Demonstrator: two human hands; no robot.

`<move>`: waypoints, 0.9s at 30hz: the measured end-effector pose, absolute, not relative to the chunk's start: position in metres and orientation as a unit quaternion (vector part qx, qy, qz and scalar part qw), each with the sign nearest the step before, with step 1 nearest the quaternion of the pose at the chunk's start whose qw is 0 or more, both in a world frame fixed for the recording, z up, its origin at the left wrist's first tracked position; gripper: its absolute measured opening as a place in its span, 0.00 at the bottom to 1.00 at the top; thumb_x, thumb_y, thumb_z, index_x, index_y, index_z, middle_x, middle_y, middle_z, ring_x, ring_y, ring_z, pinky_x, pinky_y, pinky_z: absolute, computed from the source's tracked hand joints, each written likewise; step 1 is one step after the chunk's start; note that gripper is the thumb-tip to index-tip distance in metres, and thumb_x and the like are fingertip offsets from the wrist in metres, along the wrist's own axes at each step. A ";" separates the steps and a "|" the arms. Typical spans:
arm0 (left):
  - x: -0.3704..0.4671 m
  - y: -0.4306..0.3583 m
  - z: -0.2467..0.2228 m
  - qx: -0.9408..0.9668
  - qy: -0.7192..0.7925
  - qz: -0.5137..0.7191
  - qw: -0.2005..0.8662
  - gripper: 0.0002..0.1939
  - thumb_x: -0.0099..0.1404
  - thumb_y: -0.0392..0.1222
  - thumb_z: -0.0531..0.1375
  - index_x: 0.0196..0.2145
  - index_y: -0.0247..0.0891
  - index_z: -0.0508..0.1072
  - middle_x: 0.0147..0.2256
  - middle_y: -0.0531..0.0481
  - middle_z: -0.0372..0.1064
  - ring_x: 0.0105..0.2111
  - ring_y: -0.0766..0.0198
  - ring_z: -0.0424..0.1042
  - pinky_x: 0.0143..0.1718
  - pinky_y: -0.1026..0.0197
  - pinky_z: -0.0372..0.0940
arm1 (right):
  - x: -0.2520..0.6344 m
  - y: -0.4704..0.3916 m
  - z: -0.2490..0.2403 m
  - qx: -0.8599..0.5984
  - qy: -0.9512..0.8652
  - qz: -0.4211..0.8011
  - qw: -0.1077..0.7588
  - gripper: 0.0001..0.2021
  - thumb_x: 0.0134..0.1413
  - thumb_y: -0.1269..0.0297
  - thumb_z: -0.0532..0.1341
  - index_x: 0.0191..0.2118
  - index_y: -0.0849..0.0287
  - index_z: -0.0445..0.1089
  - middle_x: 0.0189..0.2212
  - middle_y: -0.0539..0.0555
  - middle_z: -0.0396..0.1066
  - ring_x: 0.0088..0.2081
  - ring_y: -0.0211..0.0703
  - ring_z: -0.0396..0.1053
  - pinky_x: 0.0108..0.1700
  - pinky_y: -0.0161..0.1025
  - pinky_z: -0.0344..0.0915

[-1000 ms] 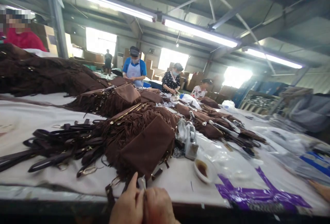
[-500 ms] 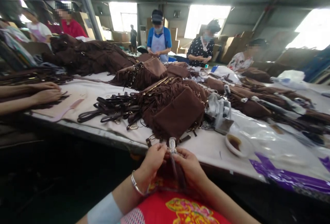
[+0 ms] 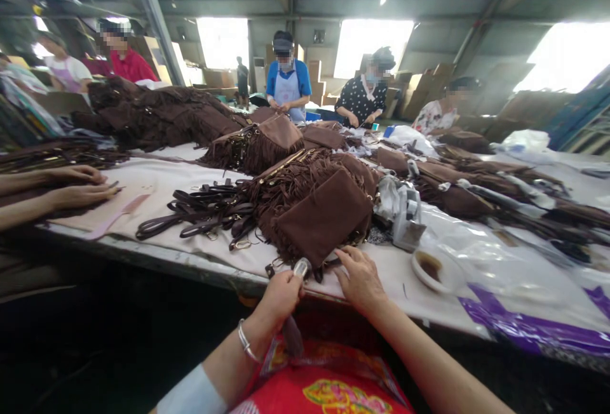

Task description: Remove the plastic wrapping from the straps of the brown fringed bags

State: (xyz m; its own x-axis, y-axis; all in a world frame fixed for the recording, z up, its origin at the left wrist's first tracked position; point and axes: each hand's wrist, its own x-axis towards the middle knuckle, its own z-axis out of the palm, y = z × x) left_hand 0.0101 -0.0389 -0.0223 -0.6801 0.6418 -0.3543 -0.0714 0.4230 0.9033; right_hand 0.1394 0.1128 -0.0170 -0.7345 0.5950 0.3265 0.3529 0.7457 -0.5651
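Note:
My left hand (image 3: 281,296) is closed at the table edge around a brown strap (image 3: 292,336). The strap's upper end, wrapped in clear plastic (image 3: 302,267), sticks out above my thumb, and its lower part hangs below the hand. My right hand (image 3: 361,280) is apart from it, with fingers spread over the edge of the table, close to the lower corner of a brown fringed bag (image 3: 326,217). Whether those fingertips touch anything, I cannot tell. Dark straps with metal clips (image 3: 210,211) lie left of the bag.
A white bowl of brown liquid (image 3: 434,268) stands at right, before clear plastic sheeting (image 3: 481,252) and purple tape (image 3: 515,325). More brown bags (image 3: 457,179) lie behind. At left are a co-worker's hands (image 3: 79,188) and a pink comb (image 3: 119,214). Other people work across the table.
My right hand has let go of the strap and moved up and right towards the bag. My left hand keeps the strap, now tilted. The co-worker's hands at left have separated slightly.

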 end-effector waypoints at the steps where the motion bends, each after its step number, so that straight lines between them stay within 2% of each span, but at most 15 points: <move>1: 0.004 -0.040 -0.021 0.221 0.797 0.469 0.309 0.20 0.66 0.51 0.52 0.21 0.38 0.64 0.17 0.55 0.59 0.17 0.69 0.57 0.20 0.65 0.50 | 0.136 0.117 -0.018 -0.263 -0.918 0.200 0.219 0.14 0.50 0.68 0.63 0.45 0.55 0.74 0.50 0.60 0.69 0.52 0.57 0.61 0.52 0.49 0.55; 3: -0.006 -0.046 -0.015 0.303 0.845 0.394 0.199 0.21 0.68 0.51 0.50 0.21 0.38 0.66 0.19 0.50 0.63 0.21 0.64 0.63 0.26 0.62 0.55 | 0.131 0.120 -0.022 -0.256 -0.942 0.147 0.161 0.08 0.52 0.67 0.62 0.39 0.56 0.75 0.47 0.60 0.70 0.52 0.57 0.61 0.51 0.48 0.55; 5: -0.011 -0.053 -0.006 0.353 0.867 0.343 0.074 0.17 0.67 0.49 0.52 0.27 0.37 0.71 0.27 0.44 0.69 0.30 0.59 0.68 0.33 0.60 0.59 | 0.130 0.116 -0.027 -0.248 -0.948 0.141 0.139 0.06 0.56 0.66 0.59 0.33 0.57 0.74 0.41 0.59 0.72 0.49 0.54 0.63 0.50 0.45 0.55; 7: -0.009 -0.060 0.004 0.376 0.861 0.341 -0.032 0.14 0.66 0.47 0.53 0.37 0.36 0.73 0.38 0.39 0.71 0.39 0.53 0.69 0.41 0.56 0.60 | 0.132 0.111 -0.030 -0.260 -0.937 0.188 0.135 0.09 0.59 0.66 0.55 0.31 0.58 0.71 0.34 0.57 0.72 0.41 0.49 0.66 0.45 0.42 0.57; 9: 0.001 -0.060 0.012 0.399 0.832 0.382 -0.053 0.13 0.66 0.46 0.53 0.39 0.37 0.73 0.40 0.38 0.70 0.43 0.52 0.67 0.47 0.54 0.59 | 0.135 0.105 -0.030 -0.289 -0.902 0.292 0.132 0.12 0.60 0.64 0.53 0.27 0.59 0.67 0.26 0.54 0.69 0.32 0.44 0.65 0.38 0.40 0.57; 11: 0.014 -0.053 0.013 0.413 0.796 0.436 0.072 0.13 0.66 0.47 0.53 0.31 0.38 0.73 0.33 0.42 0.70 0.38 0.54 0.68 0.44 0.55 0.60 | 0.137 0.098 -0.024 -0.322 -0.824 0.450 0.121 0.13 0.60 0.62 0.52 0.25 0.58 0.64 0.19 0.49 0.62 0.25 0.39 0.60 0.31 0.37 0.55; 13: 0.029 -0.039 0.009 0.353 0.734 0.496 0.301 0.16 0.66 0.51 0.54 0.26 0.39 0.71 0.25 0.46 0.68 0.30 0.57 0.68 0.36 0.57 0.62 | 0.138 0.091 -0.017 -0.350 -0.699 0.616 0.093 0.13 0.60 0.60 0.51 0.26 0.57 0.61 0.16 0.44 0.56 0.18 0.34 0.53 0.23 0.34 0.50; 15: 0.040 -0.023 0.000 0.241 0.612 0.560 0.504 0.18 0.65 0.54 0.55 0.27 0.37 0.71 0.23 0.48 0.67 0.26 0.60 0.68 0.31 0.59 0.63 | 0.138 0.083 -0.010 -0.365 -0.563 0.739 0.061 0.11 0.60 0.58 0.51 0.28 0.56 0.58 0.15 0.41 0.54 0.14 0.31 0.46 0.19 0.31 0.43; 17: 0.047 -0.008 -0.009 0.147 0.479 0.615 0.609 0.18 0.64 0.55 0.56 0.29 0.36 0.71 0.21 0.51 0.64 0.21 0.64 0.66 0.26 0.61 0.62 | 0.139 0.075 -0.008 -0.369 -0.469 0.801 0.042 0.12 0.60 0.56 0.52 0.29 0.56 0.57 0.15 0.41 0.55 0.13 0.29 0.45 0.17 0.29 0.39; 19: 0.051 0.003 -0.016 0.093 0.410 0.650 0.633 0.16 0.62 0.52 0.60 0.28 0.34 0.70 0.18 0.54 0.61 0.17 0.68 0.61 0.20 0.65 0.58 | 0.139 0.070 -0.011 -0.371 -0.408 0.833 0.031 0.13 0.62 0.56 0.51 0.29 0.56 0.57 0.16 0.42 0.57 0.12 0.28 0.46 0.17 0.27 0.40; 23: 0.055 0.012 -0.021 0.017 0.426 0.655 0.624 0.14 0.61 0.48 0.62 0.29 0.32 0.71 0.17 0.54 0.62 0.14 0.70 0.59 0.15 0.68 0.54 | 0.139 0.065 -0.023 -0.379 -0.345 0.858 -0.002 0.18 0.65 0.55 0.45 0.25 0.58 0.57 0.15 0.43 0.55 0.12 0.28 0.47 0.15 0.27 0.43; 25: 0.056 0.013 -0.022 0.009 0.452 0.647 0.614 0.15 0.61 0.51 0.62 0.31 0.33 0.72 0.16 0.55 0.62 0.12 0.69 0.59 0.14 0.66 0.55 | 0.139 0.065 -0.025 -0.396 -0.415 0.819 -0.001 0.19 0.65 0.56 0.45 0.25 0.58 0.60 0.15 0.45 0.56 0.12 0.30 0.50 0.15 0.28 0.46; 27: 0.054 0.013 -0.022 0.023 0.479 0.648 0.591 0.14 0.58 0.49 0.64 0.32 0.33 0.73 0.18 0.52 0.66 0.14 0.66 0.63 0.15 0.64 0.59 | 0.140 0.067 -0.024 -0.402 -0.544 0.735 0.042 0.15 0.63 0.59 0.49 0.29 0.60 0.66 0.17 0.48 0.62 0.15 0.34 0.57 0.19 0.31 0.55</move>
State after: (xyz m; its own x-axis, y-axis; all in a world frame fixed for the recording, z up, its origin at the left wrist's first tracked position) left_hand 0.0538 0.0134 -0.0217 -0.2996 0.7890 -0.5364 -0.7447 0.1580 0.6484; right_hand 0.1399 0.0674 -0.0236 -0.6732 0.4998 -0.5449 0.3755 -0.4036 -0.8343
